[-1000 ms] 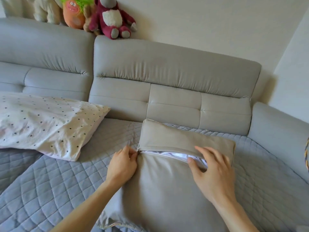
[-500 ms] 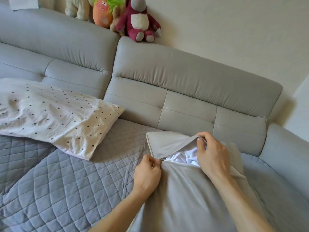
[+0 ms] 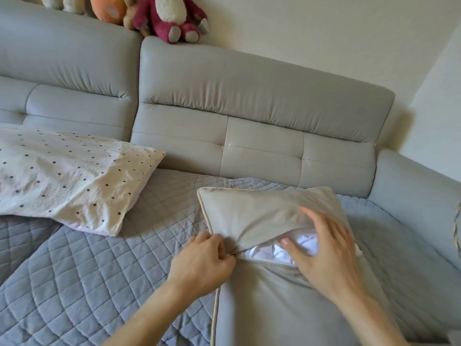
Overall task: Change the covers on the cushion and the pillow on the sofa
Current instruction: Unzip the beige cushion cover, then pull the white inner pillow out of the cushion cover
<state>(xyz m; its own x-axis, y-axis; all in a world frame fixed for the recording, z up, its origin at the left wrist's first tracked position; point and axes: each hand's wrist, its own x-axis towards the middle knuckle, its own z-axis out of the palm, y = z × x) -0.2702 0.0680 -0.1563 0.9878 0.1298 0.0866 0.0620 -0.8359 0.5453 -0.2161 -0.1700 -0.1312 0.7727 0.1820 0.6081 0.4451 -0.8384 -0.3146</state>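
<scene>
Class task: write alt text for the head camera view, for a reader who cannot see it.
A person's left hand pinches the zip end of a beige cushion cover on a grey sofa; the blurred right hand lies across its opening, thumb on the white insert. A polka-dot pillow lies to the left.

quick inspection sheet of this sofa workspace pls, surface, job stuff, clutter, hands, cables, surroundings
surface: quilted sofa seat, grey, with the pillow and the cushion lying on it
job's things: cushion cover unzipped, white insert showing in the opening; dotted pillow lies to the left, apart from the cushion, cover on
clutter: plush toys sit on top of the backrest
grippers: left hand pinches the cover at the zip's end; right hand holds the upper flap, thumb on the insert, somewhat blurred
cables: nothing seen
surroundings: pale wall behind the sofa
</scene>
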